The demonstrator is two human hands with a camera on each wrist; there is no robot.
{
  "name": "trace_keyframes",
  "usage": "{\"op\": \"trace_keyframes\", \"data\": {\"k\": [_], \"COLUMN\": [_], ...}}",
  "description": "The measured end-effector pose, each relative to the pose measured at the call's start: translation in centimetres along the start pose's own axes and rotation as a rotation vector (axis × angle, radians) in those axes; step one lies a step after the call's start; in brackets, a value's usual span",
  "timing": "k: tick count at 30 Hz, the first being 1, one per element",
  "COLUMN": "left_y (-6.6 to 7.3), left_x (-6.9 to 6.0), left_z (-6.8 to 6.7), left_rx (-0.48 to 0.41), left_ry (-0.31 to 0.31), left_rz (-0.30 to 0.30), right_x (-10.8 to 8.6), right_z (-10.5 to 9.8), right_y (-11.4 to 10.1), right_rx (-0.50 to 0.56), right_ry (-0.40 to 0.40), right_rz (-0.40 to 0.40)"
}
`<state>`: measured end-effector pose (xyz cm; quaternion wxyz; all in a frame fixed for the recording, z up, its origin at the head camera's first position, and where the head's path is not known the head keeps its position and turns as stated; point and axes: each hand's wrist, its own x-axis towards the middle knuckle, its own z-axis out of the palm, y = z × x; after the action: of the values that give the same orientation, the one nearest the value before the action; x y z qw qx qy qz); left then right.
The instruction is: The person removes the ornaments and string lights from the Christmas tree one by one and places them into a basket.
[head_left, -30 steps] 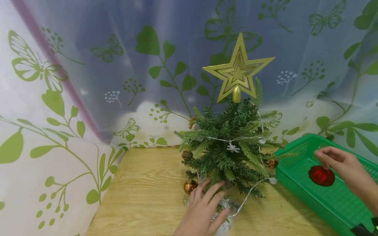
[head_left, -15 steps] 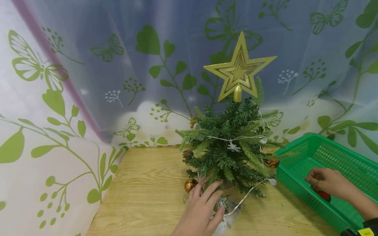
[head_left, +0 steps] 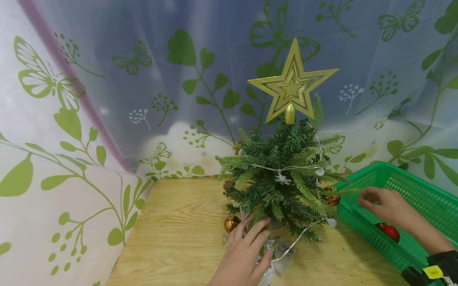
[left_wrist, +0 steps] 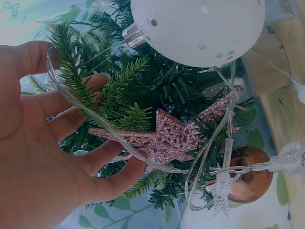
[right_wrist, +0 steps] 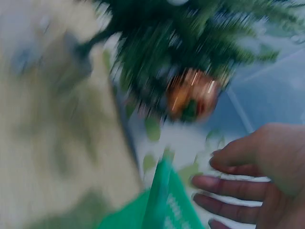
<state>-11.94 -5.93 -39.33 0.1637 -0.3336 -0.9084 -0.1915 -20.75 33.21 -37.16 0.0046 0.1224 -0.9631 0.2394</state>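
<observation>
- The desk's left and back edges meet a printed curtain; a broad stretch of wood grain shows between the left edge and the small tree.
- The green basket stands right of the tree; only a narrow strip of desk parts its left side from the lower branches, and its upper corner comes near the right copper ball.
- The right hand is over the basket's left side, its fingers lightly bent and holding nothing; the right wrist view shows a gap between them and that ball.
- A glossy, rounded red ornament lies inside the basket, by its left wall, below the right hand.
- The left hand is at the low branches, fingers spread and gripping nothing; a pink star, rough with glitter, and clear wire are right at the fingertips; contact with them is hard to tell.
- Needles are feathery; the topper is a gold star of nested outlines; the basket is perforated plastic; the white ball is smooth with silvery specks.
</observation>
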Motion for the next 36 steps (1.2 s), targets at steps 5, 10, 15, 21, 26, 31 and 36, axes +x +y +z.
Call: {"op": "trace_keyframes", "data": {"k": [5, 10, 15, 21, 26, 31, 36], "left_y": [0.0, 0.0, -0.1, -0.3, -0.3, -0.2, -0.3], "left_x": [0.0, 0.0, -0.1, -0.3, -0.2, -0.2, -0.3], "left_z": [0.0, 0.0, 0.2, 0.4, 0.4, 0.4, 0.4], "left_rx": [0.003, 0.009, 0.012, 0.032, 0.034, 0.034, 0.058], "left_ry": [0.006, 0.017, 0.025, 0.039, 0.046, 0.023, 0.029], "left_rz": [0.002, 0.007, 0.009, 0.029, 0.032, 0.022, 0.016], "right_x": [0.6, 0.7, 0.8, 1.0, 0.5, -0.1, -0.3], "right_z": [-0.6, -0.9, -0.3, 0.8, 1.3, 1.9, 1.7], "right_y": [-3.2, -5.0, -5.4, -4.9, -5.6, -7.1, -6.2], "right_rx": [0.178, 0.322, 0.464, 0.763, 0.749, 0.575, 0.962], "right_ry": [0.075, 0.064, 0.074, 0.029, 0.223, 0.528, 0.281], "right_rz": [-0.045, -0.026, 0.063, 0.103, -0.008, -0.135, -0.216]}}
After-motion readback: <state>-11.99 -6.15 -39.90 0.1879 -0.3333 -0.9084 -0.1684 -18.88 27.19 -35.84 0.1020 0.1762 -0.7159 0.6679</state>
